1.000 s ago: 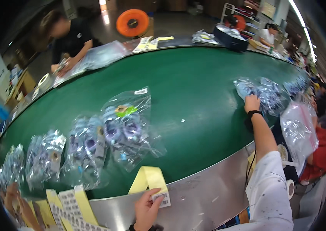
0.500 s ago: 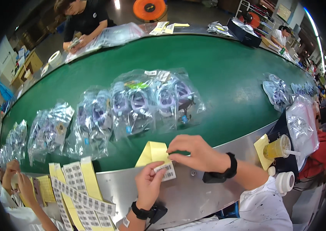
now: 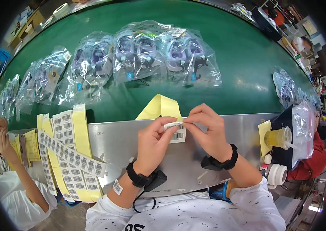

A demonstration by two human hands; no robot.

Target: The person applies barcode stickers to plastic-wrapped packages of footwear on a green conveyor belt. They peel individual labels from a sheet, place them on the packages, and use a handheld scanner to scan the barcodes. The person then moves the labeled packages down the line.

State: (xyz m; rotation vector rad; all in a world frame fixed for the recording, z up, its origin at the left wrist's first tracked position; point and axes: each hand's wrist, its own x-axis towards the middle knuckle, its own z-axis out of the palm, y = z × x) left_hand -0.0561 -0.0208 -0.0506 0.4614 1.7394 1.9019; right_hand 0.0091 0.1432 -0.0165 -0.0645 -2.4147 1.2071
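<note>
A strip of barcode labels on yellow backing paper (image 3: 159,106) loops up over the table's metal edge in front of me. My left hand (image 3: 153,140) pinches the strip beside a white barcode label (image 3: 178,135), thumb and forefinger closed on it. From the other side my right hand (image 3: 209,130) is closed at the label's upper right edge, thumb against fingertip. Whether the label is lifted from its backing there is hidden by the fingers. Beyond both hands, bagged pairs of light blue and purple shoes (image 3: 142,48) lie in a row on the green belt (image 3: 240,61).
More barcode label sheets (image 3: 65,131) overlap on the metal edge (image 3: 117,144) at left, near another person's hands (image 3: 6,144). At right stand a cup of yellow drink (image 3: 280,138) with a straw, a white lidded container (image 3: 277,175) and clear plastic bags (image 3: 303,131).
My right hand has come down to the label and now pinches at its edge beside my left fingers. The view has tilted downward, so the shoes appear higher.
</note>
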